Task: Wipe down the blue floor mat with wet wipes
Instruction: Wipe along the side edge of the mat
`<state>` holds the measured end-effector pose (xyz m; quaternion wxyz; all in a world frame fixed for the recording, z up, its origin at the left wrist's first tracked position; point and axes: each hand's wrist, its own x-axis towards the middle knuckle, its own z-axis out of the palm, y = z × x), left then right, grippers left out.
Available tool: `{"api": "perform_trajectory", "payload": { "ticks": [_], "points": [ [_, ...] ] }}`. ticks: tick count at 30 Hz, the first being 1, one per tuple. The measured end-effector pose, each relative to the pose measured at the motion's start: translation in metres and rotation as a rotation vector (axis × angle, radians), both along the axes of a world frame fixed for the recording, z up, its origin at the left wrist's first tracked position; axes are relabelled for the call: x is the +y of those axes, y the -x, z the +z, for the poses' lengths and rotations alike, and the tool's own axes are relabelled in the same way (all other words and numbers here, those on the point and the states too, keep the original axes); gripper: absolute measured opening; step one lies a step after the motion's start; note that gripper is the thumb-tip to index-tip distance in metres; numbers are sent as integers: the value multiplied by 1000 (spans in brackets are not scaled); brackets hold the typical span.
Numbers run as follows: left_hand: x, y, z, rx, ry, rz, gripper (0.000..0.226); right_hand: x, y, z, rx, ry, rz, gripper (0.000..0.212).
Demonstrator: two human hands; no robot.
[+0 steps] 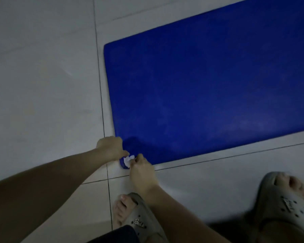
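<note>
Nearest to me, my feet stand in grey slippers on the pale tiles, the left slipper partly under my right forearm and the right slipper off to the side. Just ahead, my right hand pinches a crumpled white wet wipe between curled fingertips, pressing it to the near-left corner of the blue mat. My left hand sits just beside it, fingers curled over that same corner. Beyond my hands the mat lies flat on the tiled floor, stretching away to the right.
</note>
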<state>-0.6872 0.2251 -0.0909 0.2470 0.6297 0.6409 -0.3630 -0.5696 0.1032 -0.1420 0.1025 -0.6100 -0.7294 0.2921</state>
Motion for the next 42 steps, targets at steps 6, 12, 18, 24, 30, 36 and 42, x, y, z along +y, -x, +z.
{"api": "perform_trajectory", "payload": {
  "ticks": [6,12,18,24,30,36,42],
  "points": [
    [29,-23,-18,-133,278,93,36,13,-12,-10,-119,-187,107,17],
    [14,-6,-36,-226,223,122,67,9,-91,-21,9,-288,-192,25],
    [13,-8,-32,-225,210,82,62,-2,-104,-15,40,-173,-539,13],
    [18,1,-45,-204,205,13,56,-7,6,-13,-2,-99,-107,23],
    [21,-9,-41,-179,233,-1,68,9,-74,-24,-23,-214,-179,8],
    [16,-6,-38,-217,211,10,69,5,-170,-15,-97,-126,-661,17],
    [14,2,-43,-206,199,-5,57,5,-55,-13,0,-57,-348,4]
  ]
}}
